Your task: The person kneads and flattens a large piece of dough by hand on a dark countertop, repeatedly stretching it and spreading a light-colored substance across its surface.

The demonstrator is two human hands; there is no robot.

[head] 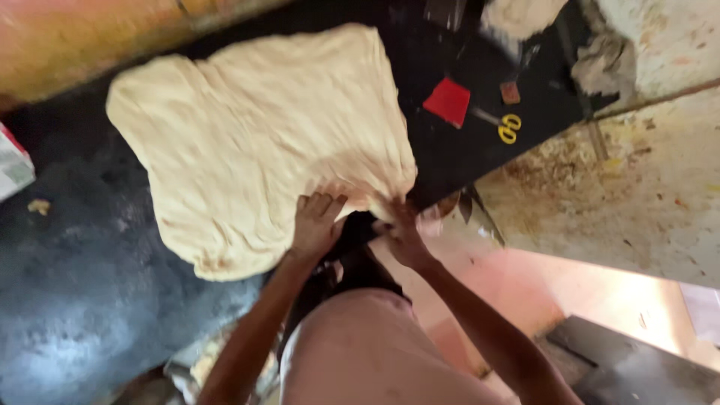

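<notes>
A large flat sheet of pale dough (262, 142) lies spread over a dark worktop (67, 247). My left hand (315, 223) presses flat on the dough's near edge with fingers together. At the sheet's near right corner, my right hand (397, 229) grips the dough's edge just past the worktop's rim. Both forearms reach forward from my body at the bottom of the view.
A red scraper (448, 101) and yellow-handled scissors (506, 126) lie on the dark surface to the right of the dough. More dough (521, 15) sits at the top. A worn pale wall (637, 187) stands on the right. A white packet (13, 165) shows at the left edge.
</notes>
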